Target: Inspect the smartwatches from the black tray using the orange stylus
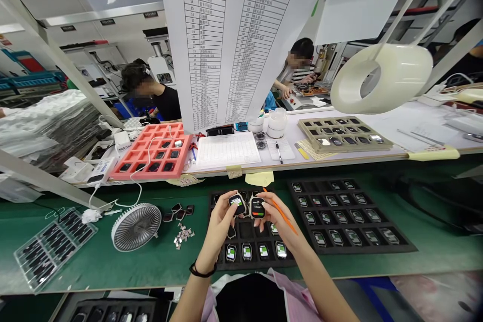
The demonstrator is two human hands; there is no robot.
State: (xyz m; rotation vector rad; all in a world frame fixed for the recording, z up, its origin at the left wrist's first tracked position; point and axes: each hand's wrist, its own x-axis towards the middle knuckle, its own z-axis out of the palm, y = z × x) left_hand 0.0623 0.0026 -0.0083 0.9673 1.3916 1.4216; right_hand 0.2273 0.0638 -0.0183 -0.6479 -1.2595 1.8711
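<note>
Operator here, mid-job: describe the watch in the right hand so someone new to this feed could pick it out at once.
On the green workbench, look at the black foam tray straight in front of the person, where both hands meet above it. The smartwatch is pinched in the right hand; its dark screen shows a red-orange bar, unlike the green-and-white display on the other watch in the left hand.

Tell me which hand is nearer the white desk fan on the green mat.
Left. The left hand, holding a smartwatch, is right of the white desk fan, clear of it; the right hand, holding another smartwatch, is farther right, beyond the left hand.
</note>
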